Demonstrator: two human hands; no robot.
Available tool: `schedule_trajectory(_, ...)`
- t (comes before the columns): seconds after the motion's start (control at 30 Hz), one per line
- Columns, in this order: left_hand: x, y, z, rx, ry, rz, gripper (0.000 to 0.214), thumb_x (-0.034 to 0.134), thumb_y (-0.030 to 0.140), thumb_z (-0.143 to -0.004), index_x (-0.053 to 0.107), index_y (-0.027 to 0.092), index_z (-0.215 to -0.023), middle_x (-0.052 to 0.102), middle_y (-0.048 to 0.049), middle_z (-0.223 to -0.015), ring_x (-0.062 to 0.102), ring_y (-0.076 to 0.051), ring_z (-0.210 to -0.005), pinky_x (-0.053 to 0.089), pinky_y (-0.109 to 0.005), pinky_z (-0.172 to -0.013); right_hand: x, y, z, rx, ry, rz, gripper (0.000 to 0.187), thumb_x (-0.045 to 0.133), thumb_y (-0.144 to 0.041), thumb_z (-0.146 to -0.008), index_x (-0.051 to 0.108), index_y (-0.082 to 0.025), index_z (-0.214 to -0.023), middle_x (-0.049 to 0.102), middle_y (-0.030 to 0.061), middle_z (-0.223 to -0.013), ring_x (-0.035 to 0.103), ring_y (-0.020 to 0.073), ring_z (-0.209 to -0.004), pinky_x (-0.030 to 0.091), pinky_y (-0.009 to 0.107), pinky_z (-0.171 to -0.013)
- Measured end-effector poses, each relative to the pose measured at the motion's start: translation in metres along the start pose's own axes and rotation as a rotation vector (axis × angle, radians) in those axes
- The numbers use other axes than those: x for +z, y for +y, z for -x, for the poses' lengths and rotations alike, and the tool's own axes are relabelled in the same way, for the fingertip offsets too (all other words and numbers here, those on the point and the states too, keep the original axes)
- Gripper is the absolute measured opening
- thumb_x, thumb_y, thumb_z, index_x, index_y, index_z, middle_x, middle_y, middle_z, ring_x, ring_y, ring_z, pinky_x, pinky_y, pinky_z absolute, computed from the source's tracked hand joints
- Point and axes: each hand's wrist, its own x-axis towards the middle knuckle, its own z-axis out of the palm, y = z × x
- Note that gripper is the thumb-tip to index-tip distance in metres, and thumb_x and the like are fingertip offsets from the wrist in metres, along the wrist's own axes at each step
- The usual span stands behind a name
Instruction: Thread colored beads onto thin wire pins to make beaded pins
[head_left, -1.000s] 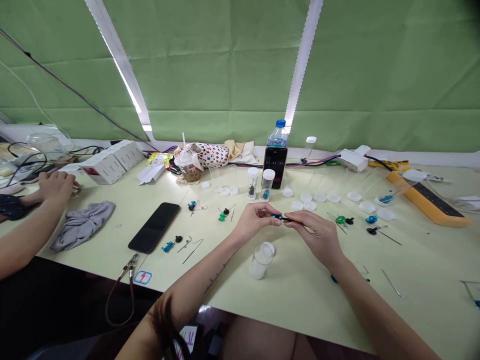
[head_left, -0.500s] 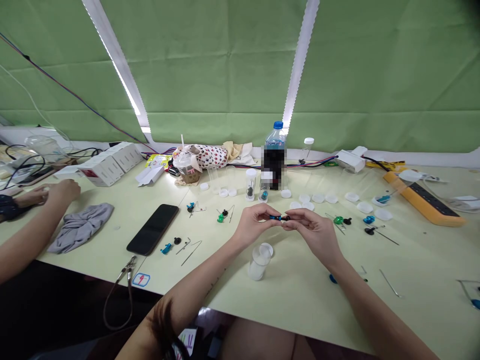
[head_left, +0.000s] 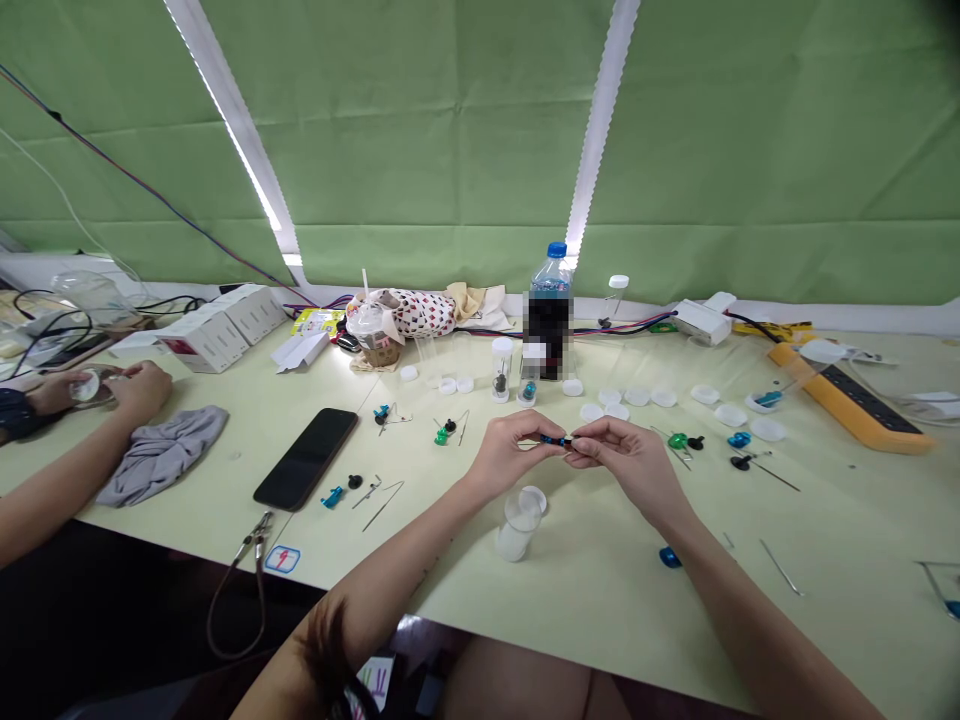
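My left hand and my right hand meet above the middle of the pale yellow table. Both pinch a small blue and black part between their fingertips. Just below my hands a small clear plastic vial lies tilted on the table, with its white cap beside its mouth. A small blue piece lies on the table beside my right forearm.
A black phone lies to the left, with small blue, green and black parts and metal pins scattered around. White caps, capped vials and a water bottle stand behind. Another person's hands work at far left beside a grey cloth.
My hands have kept pinching the small part and shifted only slightly. The other person's hands at far left have come together over a small clear item.
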Motion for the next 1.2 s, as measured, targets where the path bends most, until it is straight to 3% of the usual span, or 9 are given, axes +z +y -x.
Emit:
schedule_trajectory(0.37,-0.003,0.006,-0.002,0.145,-0.093,-0.169,0.016,0.065,0.027,-0.088,0.073,0.015,-0.096,0.070,-0.0087,-0.090,0.066,-0.017,-0.082,0.054,-0.030,-0.076,-0.002,0.002,-0.002,0.074,-0.048,-0.005,0.037,0.077,-0.051,-0.073,0.069,-0.015,-0.081,0.072,0.0051,-0.069,0.072,0.0184,-0.064,0.062,0.029,-0.065)
schedule_trajectory(0.7,0.001,-0.003,0.000,0.116,-0.185,-0.333,0.017,0.046,0.020,-0.095,0.062,0.017,-0.100,0.062,-0.0058,-0.091,0.060,-0.017,-0.083,0.050,-0.028,-0.076,0.003,0.000,0.001,0.083,-0.031,0.009,0.041,0.076,-0.055,-0.072,0.065,-0.016,-0.079,0.072,0.0058,-0.067,0.070,0.0179,-0.060,0.061,0.029,-0.060)
schedule_trajectory(0.97,0.001,-0.003,-0.001,0.080,-0.219,-0.360,0.019,0.043,0.014,-0.093,0.059,0.019,-0.100,0.059,-0.0055,-0.095,0.058,-0.017,-0.087,0.049,-0.028,-0.077,0.006,0.000,0.001,0.104,-0.051,0.021,0.043,0.070,-0.055,-0.078,0.056,-0.019,-0.097,0.071,0.0040,-0.067,0.072,0.0212,-0.062,0.061,0.034,-0.062)
schedule_trajectory(1.1,0.000,0.000,-0.003,0.032,-0.144,-0.345,0.019,0.042,0.012,-0.091,0.059,0.020,-0.095,0.060,-0.0044,-0.093,0.058,-0.017,-0.085,0.049,-0.028,-0.076,0.003,0.004,0.000,-0.010,-0.062,0.130,0.047,0.068,-0.053,-0.080,0.053,-0.021,-0.112,0.071,0.0045,-0.079,0.072,0.0230,-0.071,0.061,0.039,-0.070)
schedule_trajectory(1.2,0.000,0.001,-0.004,-0.001,-0.100,-0.334,0.018,0.043,0.011,-0.090,0.059,0.020,-0.094,0.061,-0.0042,-0.092,0.058,-0.017,-0.084,0.049,-0.029,-0.076,0.002,0.006,0.000,-0.239,-0.033,0.382,0.042,0.067,-0.048,-0.083,0.056,-0.024,-0.116,0.069,0.0078,-0.102,0.071,0.0233,-0.082,0.059,0.042,-0.080)
